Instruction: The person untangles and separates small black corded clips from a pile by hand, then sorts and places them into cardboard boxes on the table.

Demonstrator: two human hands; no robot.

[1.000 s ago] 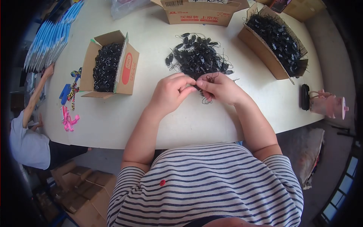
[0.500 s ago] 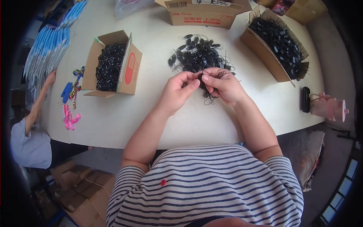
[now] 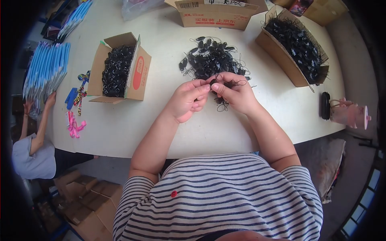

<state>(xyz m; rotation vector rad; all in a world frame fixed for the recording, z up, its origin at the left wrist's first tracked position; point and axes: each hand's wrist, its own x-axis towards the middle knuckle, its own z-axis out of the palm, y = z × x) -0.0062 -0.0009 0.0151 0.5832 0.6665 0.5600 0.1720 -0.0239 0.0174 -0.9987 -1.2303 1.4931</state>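
Observation:
My left hand (image 3: 188, 100) and my right hand (image 3: 236, 94) meet over the table, fingertips together. Between them is a small black clip (image 3: 213, 82), pinched by the thumb and forefinger of each hand. Thin dark cord loops (image 3: 235, 83) stick out by my right fingers. Just beyond my hands lies a loose pile of black clips with cord loops (image 3: 213, 58), some partly hidden behind my fingers. To the left, an open cardboard box (image 3: 138, 80) holds many small black pieces with rings. Another box (image 3: 277, 54) on the right is full of black corded clips.
A larger carton (image 3: 215, 20) stands at the back. Lanyards (image 3: 75, 126) and a blue object (image 3: 71, 98) lie at the left. A black case (image 3: 325, 105) and pink bottle (image 3: 350, 113) sit at the right edge. A person (image 3: 34, 154) handles blue-white packets (image 3: 48, 68).
My left fingers have loosened and spread slightly while both hands stay over the same spot. At the left, the other person's arms have shifted and packets have moved toward that person.

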